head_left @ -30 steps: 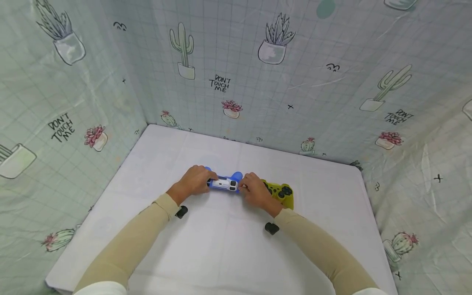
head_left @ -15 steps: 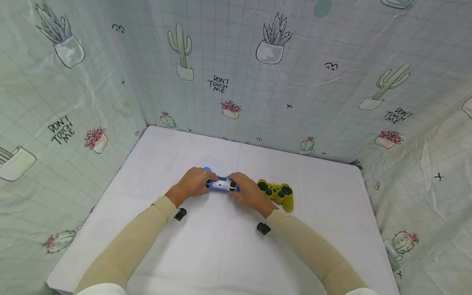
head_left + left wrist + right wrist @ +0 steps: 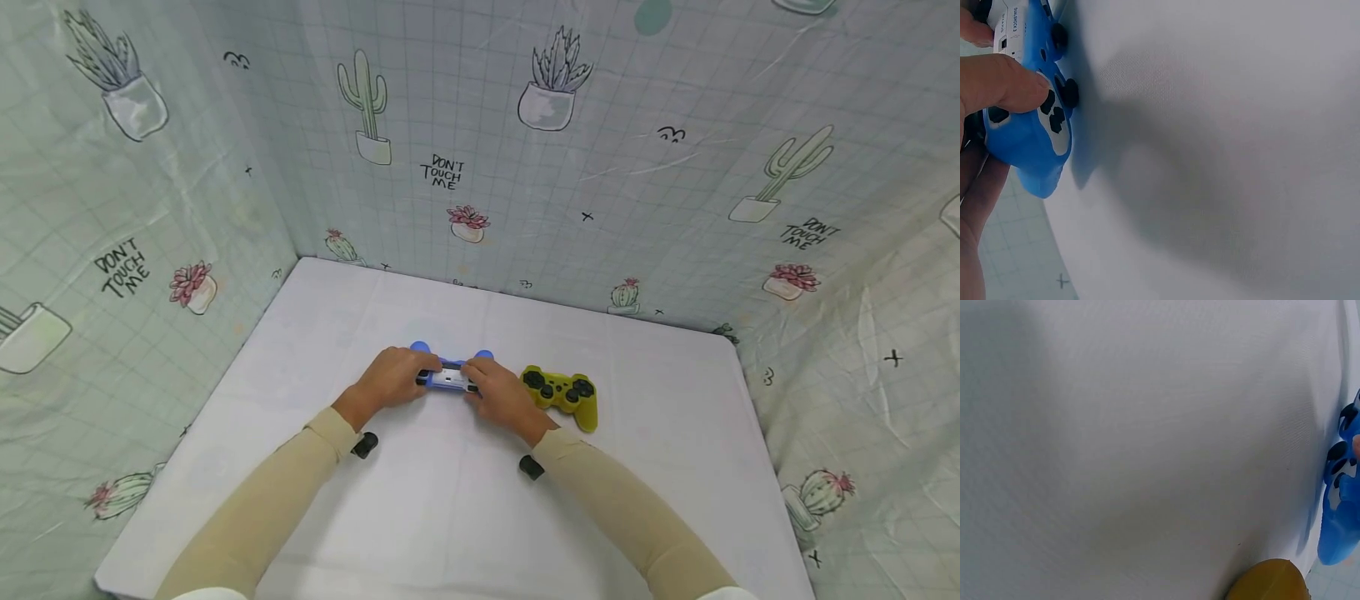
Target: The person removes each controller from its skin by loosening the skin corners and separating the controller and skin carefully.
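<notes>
A blue and white game controller (image 3: 450,379) is gripped at both ends, its white face with the port towards me and its two rounded handles pointing away. At its left end is my left hand (image 3: 393,377); in the left wrist view the thumb (image 3: 1007,84) lies over the direction buttons and other fingers are behind the shell. My right hand (image 3: 498,393) holds the right end, thumb and fingers around it. Only a fingertip (image 3: 1356,446) of that hand shows on the blue controller (image 3: 1338,534) in the right wrist view, at the edge.
A yellow game controller (image 3: 564,393) lies on the white table (image 3: 450,517) just right of my right hand. Black wrist devices (image 3: 365,445) hang beside both sleeves. Cloth walls (image 3: 510,183) printed with cacti enclose the table's back and sides.
My right hand has moved left and taken hold of the blue controller's right end, uncovering the yellow controller. The blue controller has tilted slightly, showing more of both handles. My left hand keeps its grip.
</notes>
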Demonstrator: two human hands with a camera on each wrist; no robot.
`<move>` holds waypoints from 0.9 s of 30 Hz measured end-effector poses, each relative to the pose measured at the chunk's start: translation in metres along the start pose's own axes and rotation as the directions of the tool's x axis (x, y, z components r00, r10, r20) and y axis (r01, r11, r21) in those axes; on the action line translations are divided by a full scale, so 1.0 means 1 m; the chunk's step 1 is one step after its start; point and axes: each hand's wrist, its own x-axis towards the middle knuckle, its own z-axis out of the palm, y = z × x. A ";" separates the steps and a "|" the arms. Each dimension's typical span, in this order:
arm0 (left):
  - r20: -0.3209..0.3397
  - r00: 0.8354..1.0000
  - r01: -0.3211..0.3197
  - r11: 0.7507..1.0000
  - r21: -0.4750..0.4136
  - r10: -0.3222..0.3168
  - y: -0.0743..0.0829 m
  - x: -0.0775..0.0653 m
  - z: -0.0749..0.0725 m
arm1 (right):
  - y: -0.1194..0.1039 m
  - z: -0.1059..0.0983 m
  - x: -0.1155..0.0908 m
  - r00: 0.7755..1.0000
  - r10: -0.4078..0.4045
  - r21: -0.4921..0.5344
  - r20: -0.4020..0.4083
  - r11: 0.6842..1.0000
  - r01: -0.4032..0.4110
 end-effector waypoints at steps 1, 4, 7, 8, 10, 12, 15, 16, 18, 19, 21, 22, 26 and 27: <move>-0.008 1.000 -0.002 1.000 -0.002 0.002 0.000 -0.001 0.001 | 0.000 0.000 0.000 1.000 -0.006 -0.013 -0.001 1.000 0.006; -0.028 1.000 -0.009 1.000 -0.005 0.009 0.001 -0.002 0.003 | 0.001 0.000 0.001 1.000 -0.029 -0.050 -0.001 0.998 0.029; -0.044 0.999 -0.029 1.000 0.005 0.029 0.002 -0.002 0.003 | 0.003 0.000 0.003 0.998 -0.065 -0.065 -0.008 0.996 0.064; -0.048 0.998 -0.039 0.999 0.010 0.039 0.002 -0.002 0.004 | 0.003 0.000 0.004 0.997 -0.078 -0.070 -0.011 0.995 0.077; -0.057 0.996 -0.061 0.998 0.017 0.062 0.002 -0.003 0.004 | 0.004 0.001 0.005 0.994 -0.104 -0.083 -0.015 0.991 0.102; -0.067 0.995 -0.079 0.997 0.019 0.080 0.002 -0.004 0.004 | 0.004 0.001 0.006 0.992 -0.122 -0.095 -0.019 0.988 0.120; -0.084 0.991 -0.100 0.995 0.007 0.100 0.000 -0.006 0.004 | 0.003 0.000 0.007 0.991 -0.135 -0.111 -0.014 0.985 0.133; -0.091 0.990 -0.106 0.994 0.004 0.106 -0.001 -0.006 0.005 | 0.002 -0.001 0.008 0.991 -0.136 -0.110 -0.011 0.985 0.134; -0.099 0.988 -0.115 0.993 -0.007 0.114 -0.002 -0.007 0.005 | 0.000 -0.003 0.010 0.992 -0.129 -0.106 0.009 0.986 0.129; -0.101 0.988 -0.119 0.993 -0.011 0.117 -0.002 -0.007 0.005 | -0.001 -0.004 0.010 0.992 -0.125 -0.102 0.018 0.987 0.127; -0.101 0.988 -0.123 0.992 -0.014 0.121 -0.003 -0.006 0.005 | -0.003 -0.006 0.012 0.993 -0.116 -0.093 0.037 0.989 0.119; -0.096 0.988 -0.123 0.992 -0.012 0.121 -0.003 -0.005 0.004 | -0.003 -0.007 0.013 0.993 -0.114 -0.093 0.043 0.989 0.118; -0.075 0.990 -0.120 0.993 -0.012 0.119 -0.003 -0.002 0.002 | -0.002 -0.008 0.014 0.992 -0.117 -0.106 0.052 0.987 0.122; -0.068 0.991 -0.118 0.993 -0.012 0.116 -0.003 -0.001 0.001 | -0.001 -0.008 0.014 0.992 -0.119 -0.110 0.050 0.986 0.124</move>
